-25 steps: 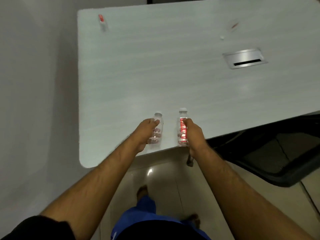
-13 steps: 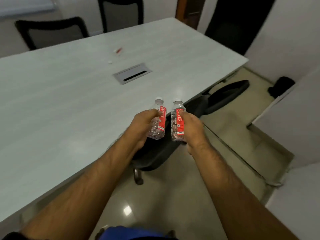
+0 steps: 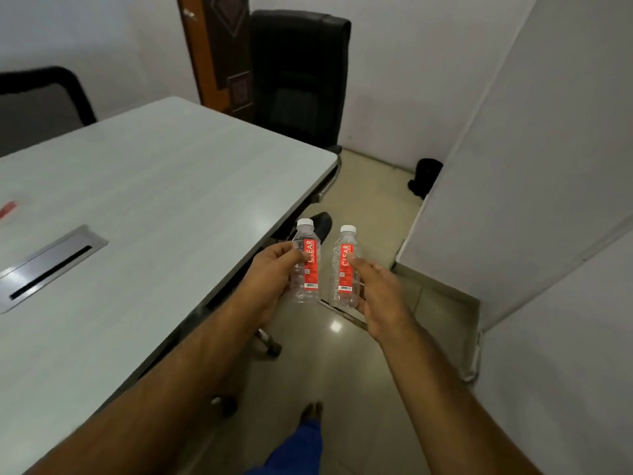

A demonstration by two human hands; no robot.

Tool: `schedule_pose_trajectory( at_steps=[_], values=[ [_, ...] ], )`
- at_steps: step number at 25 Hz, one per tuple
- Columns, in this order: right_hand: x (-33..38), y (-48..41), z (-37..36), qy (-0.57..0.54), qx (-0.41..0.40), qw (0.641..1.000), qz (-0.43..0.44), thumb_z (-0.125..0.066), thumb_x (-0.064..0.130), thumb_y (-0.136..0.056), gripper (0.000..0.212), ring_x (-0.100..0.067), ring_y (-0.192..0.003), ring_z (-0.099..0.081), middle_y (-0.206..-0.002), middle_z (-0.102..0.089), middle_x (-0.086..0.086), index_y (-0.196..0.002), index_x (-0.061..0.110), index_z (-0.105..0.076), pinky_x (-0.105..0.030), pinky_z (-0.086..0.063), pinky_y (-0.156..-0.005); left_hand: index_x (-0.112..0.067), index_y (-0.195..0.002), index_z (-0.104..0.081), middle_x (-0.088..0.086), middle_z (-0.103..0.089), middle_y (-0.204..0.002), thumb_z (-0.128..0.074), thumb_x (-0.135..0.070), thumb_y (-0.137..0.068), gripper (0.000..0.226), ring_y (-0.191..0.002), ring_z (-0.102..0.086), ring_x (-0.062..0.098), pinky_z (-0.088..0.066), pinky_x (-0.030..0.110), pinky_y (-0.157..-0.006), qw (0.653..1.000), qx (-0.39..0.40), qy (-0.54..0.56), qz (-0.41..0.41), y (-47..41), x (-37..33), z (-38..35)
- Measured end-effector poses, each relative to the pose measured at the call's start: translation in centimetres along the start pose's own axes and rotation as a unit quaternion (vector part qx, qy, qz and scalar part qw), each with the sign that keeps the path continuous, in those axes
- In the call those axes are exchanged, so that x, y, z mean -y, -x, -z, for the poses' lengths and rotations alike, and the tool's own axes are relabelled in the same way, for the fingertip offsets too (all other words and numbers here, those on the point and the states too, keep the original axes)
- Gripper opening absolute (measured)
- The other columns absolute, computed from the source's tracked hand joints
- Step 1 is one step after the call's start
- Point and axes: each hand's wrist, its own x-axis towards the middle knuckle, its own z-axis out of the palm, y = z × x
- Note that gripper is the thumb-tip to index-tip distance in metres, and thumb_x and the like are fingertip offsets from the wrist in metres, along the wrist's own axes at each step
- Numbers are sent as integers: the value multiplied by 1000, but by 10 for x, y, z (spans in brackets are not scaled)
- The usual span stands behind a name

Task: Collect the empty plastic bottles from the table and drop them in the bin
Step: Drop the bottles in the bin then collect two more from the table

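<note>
Left hand (image 3: pixel 274 272) grips one upright bottle (image 3: pixel 306 265), right hand (image 3: pixel 380 296) another (image 3: pixel 343 269), side by side right of the surface (image 3: pixel 137 200).

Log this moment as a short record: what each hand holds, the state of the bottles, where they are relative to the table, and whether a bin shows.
left hand: grips left bottle, upright, white cap on, red label
right hand: grips right bottle, upright, white cap on, red label
bottle contents: both look clear and empty
bottle position: held side by side, apart, over the floor past the table edge
on table: metal cable slot; small red item at the far left
possible bin: dark object on the floor by the wall; cannot confirm
</note>
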Motion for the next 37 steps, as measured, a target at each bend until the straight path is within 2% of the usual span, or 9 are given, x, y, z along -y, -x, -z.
schedule_pose_trajectory(
  at_steps=[6,8,11,15,18,23,25,33,37],
  values=[
    [87,-171,42,32,-48,998,-3,-70,27,-90,31,-19,-82,-71,-100,-73,-6,-116,12,-64,-29,-58,-59,-13,-112,-69,10,-75,-105,-64,-23,-91,24,-93,-73,23,-58,35,-74,997,62,-40,26,-192,-41,-89],
    [111,-226,59,37,-60,997,6,-71,28,-89,35,-18,-82,-73,-103,-74,-6,-120,13,-63,-26,-57,-54,-12,-114,-68,12,-75,-108,-69,-23,-87,29,-99,-72,29,-59,43,-83,995,81,-54,38,-247,-53,-119],
    [135,-309,74,43,-59,997,1,-72,31,-89,38,-22,-88,-76,-107,-75,-7,-123,18,-62,-31,-61,-62,-13,-118,-65,14,-73,-111,-70,-20,-86,34,-103,-71,32,-57,48,-91,990,106,-84,42,-328,-65,-157],
    [171,-440,95,44,-43,998,-14,-72,34,-89,42,-23,-92,-76,-111,-74,-6,-126,20,-61,-44,-63,-79,-14,-121,-61,9,-72,-108,-66,-13,-90,31,-94,-73,22,-61,32,-71,990,88,-99,41,-444,-82,-214],
    [211,-530,111,49,-13,998,-23,-70,32,-90,38,-22,-90,-75,-111,-73,-6,-125,20,-60,-35,-63,-66,-16,-122,-59,6,-71,-108,-66,-14,-90,33,-92,-73,20,-59,28,-64,993,55,-99,45,-527,-95,-255],
    [282,-661,115,60,16,997,-37,-68,30,-92,37,-19,-87,-74,-109,-72,-6,-125,16,-60,-28,-57,-56,-16,-123,-60,8,-71,-112,-69,-18,-89,36,-98,-72,23,-60,44,-86,995,2,-84,58,-654,-125,-303],
    [302,-714,110,68,25,996,-46,-68,32,-92,36,-20,-89,-74,-110,-72,-6,-124,16,-60,-28,-57,-57,-15,-124,-61,8,-71,-113,-69,-19,-89,36,-98,-72,23,-60,44,-87,995,-10,-76,62,-706,-135,-316],
    [358,-972,70,47,-38,995,-77,-66,26,-91,16,-20,-78,-69,-96,-72,-7,-103,15,-64,-33,-57,-66,-11,-119,-64,9,-72,-106,-67,-14,-88,31,-87,-71,21,-59,33,-68,993,-3,-73,92,-990,-156,-355],
    [409,-1091,61,18,-86,992,-94,-68,25,-91,24,-20,-76,-70,-98,-72,-9,-109,11,-61,-29,-56,-58,-6,-114,-70,15,-75,-103,-64,-6,-86,28,-81,-70,25,-58,40,-78,989,21,-88,118,-1129,-185,-392]
  ],
)
